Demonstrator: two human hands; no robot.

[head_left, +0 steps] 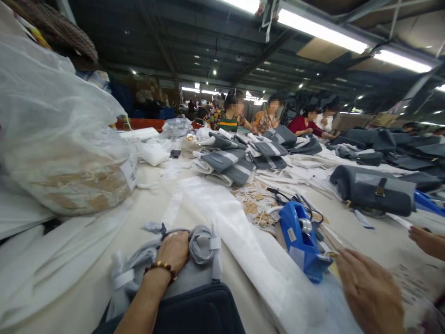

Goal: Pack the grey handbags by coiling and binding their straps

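Cut off at six o'clock, a dark bag (205,311) lies on the desk (148,202). The left hand (175,252) covers grey fabric (186,278), fingertips hidden, grip impossible to tell. At four o'clock, the blurred right hand (371,292) extends its fingers beside a blue tape dispenser (301,241); any hold is unclear.

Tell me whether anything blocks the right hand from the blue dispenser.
Nothing visible does: the right hand is beside the near end of the blue dispenser. Whether its fingers touch it, I cannot tell.
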